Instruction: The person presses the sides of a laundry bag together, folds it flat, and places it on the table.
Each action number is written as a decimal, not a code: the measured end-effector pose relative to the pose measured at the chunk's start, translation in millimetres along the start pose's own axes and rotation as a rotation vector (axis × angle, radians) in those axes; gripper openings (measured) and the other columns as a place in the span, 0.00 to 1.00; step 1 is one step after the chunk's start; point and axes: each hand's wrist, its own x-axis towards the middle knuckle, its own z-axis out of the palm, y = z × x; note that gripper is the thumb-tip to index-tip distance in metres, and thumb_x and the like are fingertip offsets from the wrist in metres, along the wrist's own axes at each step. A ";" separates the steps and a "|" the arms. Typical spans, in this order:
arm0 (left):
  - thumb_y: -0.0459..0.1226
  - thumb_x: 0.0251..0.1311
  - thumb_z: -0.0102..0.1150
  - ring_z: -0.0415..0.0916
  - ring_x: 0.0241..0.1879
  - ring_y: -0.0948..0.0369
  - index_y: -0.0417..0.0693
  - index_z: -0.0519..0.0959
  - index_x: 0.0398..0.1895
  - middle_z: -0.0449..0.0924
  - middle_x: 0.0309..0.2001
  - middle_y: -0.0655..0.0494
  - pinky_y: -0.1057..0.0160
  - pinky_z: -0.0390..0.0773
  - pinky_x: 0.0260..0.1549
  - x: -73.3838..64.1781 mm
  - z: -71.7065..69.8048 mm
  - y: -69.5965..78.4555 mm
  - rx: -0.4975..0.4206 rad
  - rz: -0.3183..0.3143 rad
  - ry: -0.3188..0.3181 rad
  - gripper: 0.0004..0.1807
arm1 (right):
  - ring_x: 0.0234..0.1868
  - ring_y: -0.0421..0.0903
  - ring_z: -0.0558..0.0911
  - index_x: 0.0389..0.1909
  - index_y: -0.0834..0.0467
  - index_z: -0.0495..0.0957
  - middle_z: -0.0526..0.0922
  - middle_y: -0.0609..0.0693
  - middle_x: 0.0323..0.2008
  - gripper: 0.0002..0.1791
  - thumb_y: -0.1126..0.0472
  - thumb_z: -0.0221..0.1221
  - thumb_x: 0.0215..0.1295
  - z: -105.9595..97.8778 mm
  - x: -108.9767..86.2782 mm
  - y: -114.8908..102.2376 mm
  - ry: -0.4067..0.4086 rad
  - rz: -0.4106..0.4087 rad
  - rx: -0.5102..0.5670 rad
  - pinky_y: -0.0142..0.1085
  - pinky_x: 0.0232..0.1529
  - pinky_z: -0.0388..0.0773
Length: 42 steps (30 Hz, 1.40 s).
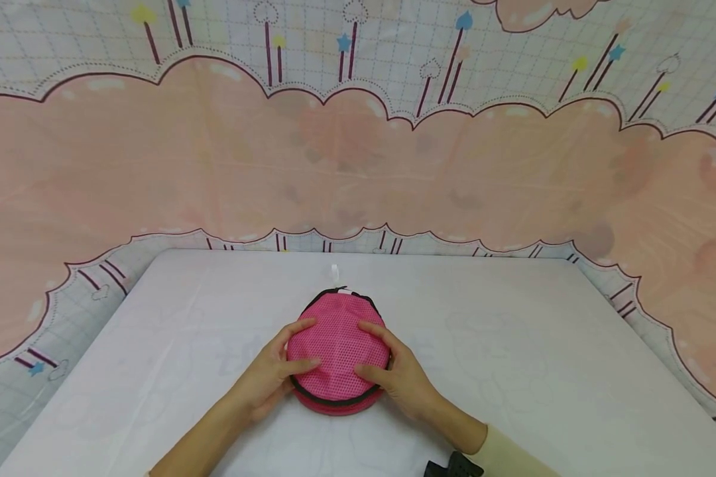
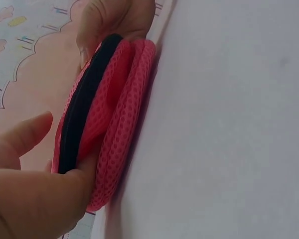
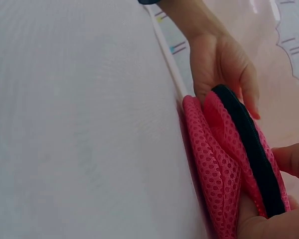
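A round pink mesh pouch (image 1: 337,344) with black edging lies on the white table, a small white tag at its far rim. My left hand (image 1: 268,374) grips its left side and my right hand (image 1: 402,377) its right side. Both thumbs press on the mesh top, with other fingers tucked round the edge. From the side, in the left wrist view, the pouch (image 2: 122,104) shows two puffy layers with a gap between them, and left fingers reach into it. Right fingers go into the same fold of the pouch (image 3: 214,164) in the right wrist view.
The white table (image 1: 513,344) spreads out on all sides of the pouch. Behind it hangs a patterned cloth (image 1: 358,172) in peach and white. A black object (image 1: 453,466) sits at the bottom edge beside the right sleeve (image 1: 507,454).
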 end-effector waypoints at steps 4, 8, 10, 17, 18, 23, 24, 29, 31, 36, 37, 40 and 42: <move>0.28 0.61 0.58 0.72 0.53 0.55 0.50 0.53 0.73 0.56 0.67 0.41 0.55 0.75 0.49 -0.5 -2.6 3.7 0.000 -0.025 -0.011 0.38 | 0.63 0.53 0.67 0.69 0.54 0.62 0.56 0.56 0.69 0.38 0.71 0.64 0.58 0.3 -0.1 -1.3 0.002 0.004 -0.007 0.38 0.54 0.74; 0.29 0.62 0.58 0.75 0.51 0.55 0.48 0.54 0.72 0.64 0.63 0.42 0.52 0.76 0.48 -0.6 -4.7 7.3 0.007 -0.034 -0.014 0.37 | 0.63 0.53 0.67 0.69 0.55 0.62 0.56 0.57 0.68 0.37 0.71 0.64 0.58 -0.2 0.1 -0.9 0.005 0.008 -0.013 0.38 0.54 0.74; 0.29 0.62 0.58 0.76 0.50 0.54 0.47 0.54 0.72 0.69 0.59 0.43 0.52 0.77 0.47 -0.8 -5.4 8.9 0.006 -0.037 -0.013 0.36 | 0.63 0.53 0.68 0.69 0.54 0.63 0.57 0.57 0.68 0.37 0.70 0.64 0.58 -0.4 0.4 -0.5 0.010 0.011 -0.027 0.38 0.54 0.74; 0.30 0.62 0.59 0.79 0.46 0.53 0.46 0.53 0.72 0.77 0.51 0.44 0.54 0.78 0.45 -2.7 -5.1 11.6 0.049 -0.040 -0.012 0.37 | 0.61 0.52 0.70 0.68 0.52 0.63 0.59 0.57 0.67 0.37 0.69 0.64 0.58 0.1 0.5 0.8 0.013 0.010 -0.059 0.37 0.53 0.74; 0.30 0.62 0.59 0.79 0.46 0.53 0.46 0.53 0.72 0.77 0.50 0.43 0.54 0.78 0.45 -2.8 -5.0 11.4 0.065 -0.038 -0.008 0.38 | 0.61 0.52 0.70 0.68 0.52 0.63 0.59 0.57 0.67 0.37 0.70 0.64 0.58 0.2 0.5 0.9 0.011 0.010 -0.059 0.37 0.53 0.74; 0.32 0.61 0.61 0.80 0.45 0.52 0.47 0.55 0.72 0.79 0.47 0.40 0.56 0.79 0.44 -4.1 -3.4 11.0 0.151 -0.025 0.017 0.38 | 0.61 0.52 0.70 0.68 0.52 0.64 0.60 0.57 0.67 0.37 0.69 0.65 0.58 -0.7 0.4 1.0 0.013 0.006 -0.076 0.36 0.54 0.74; 0.32 0.61 0.61 0.80 0.44 0.52 0.46 0.55 0.72 0.79 0.46 0.40 0.56 0.79 0.43 -4.6 -2.7 11.3 0.167 -0.021 0.022 0.38 | 0.62 0.52 0.69 0.68 0.52 0.64 0.60 0.56 0.67 0.37 0.69 0.65 0.58 -1.1 0.6 1.2 0.013 0.008 -0.083 0.36 0.54 0.73; 0.32 0.60 0.62 0.81 0.42 0.53 0.45 0.56 0.71 0.79 0.43 0.40 0.59 0.80 0.41 -6.5 1.0 13.8 0.244 0.000 0.039 0.38 | 0.63 0.51 0.68 0.68 0.51 0.64 0.59 0.55 0.68 0.37 0.67 0.66 0.58 -2.9 1.2 1.0 0.009 0.021 -0.101 0.36 0.56 0.71; 0.32 0.60 0.62 0.81 0.41 0.53 0.44 0.56 0.71 0.78 0.43 0.39 0.60 0.80 0.40 -7.0 2.1 14.8 0.267 0.008 0.043 0.38 | 0.63 0.51 0.68 0.68 0.51 0.64 0.59 0.55 0.68 0.36 0.67 0.66 0.58 -3.1 1.4 0.3 0.008 0.027 -0.102 0.36 0.57 0.71; 0.32 0.59 0.62 0.81 0.41 0.53 0.43 0.56 0.71 0.78 0.43 0.39 0.62 0.79 0.40 -7.5 3.2 16.6 0.311 0.020 0.047 0.38 | 0.63 0.51 0.68 0.67 0.51 0.65 0.59 0.55 0.67 0.36 0.66 0.66 0.58 -2.6 1.4 -1.7 0.010 0.036 -0.110 0.36 0.58 0.69; 0.32 0.59 0.63 0.81 0.41 0.53 0.43 0.56 0.71 0.78 0.43 0.39 0.63 0.79 0.40 -7.4 3.0 16.7 0.320 0.020 0.048 0.38 | 0.63 0.51 0.68 0.67 0.51 0.65 0.59 0.56 0.67 0.36 0.66 0.66 0.58 -2.4 1.3 -1.9 0.011 0.037 -0.111 0.36 0.58 0.69; 0.32 0.58 0.63 0.80 0.41 0.53 0.45 0.57 0.70 0.78 0.43 0.39 0.63 0.79 0.40 -7.1 2.4 17.0 0.335 0.014 0.051 0.38 | 0.62 0.52 0.69 0.66 0.52 0.65 0.60 0.56 0.67 0.35 0.66 0.66 0.58 -2.2 1.3 -1.4 0.014 0.042 -0.113 0.37 0.58 0.70; 0.33 0.58 0.64 0.80 0.41 0.53 0.45 0.57 0.70 0.77 0.43 0.39 0.63 0.79 0.40 -7.1 2.0 17.4 0.341 0.010 0.047 0.38 | 0.62 0.52 0.69 0.66 0.52 0.65 0.60 0.56 0.66 0.35 0.66 0.66 0.58 -2.2 1.5 -1.2 0.015 0.045 -0.111 0.37 0.57 0.71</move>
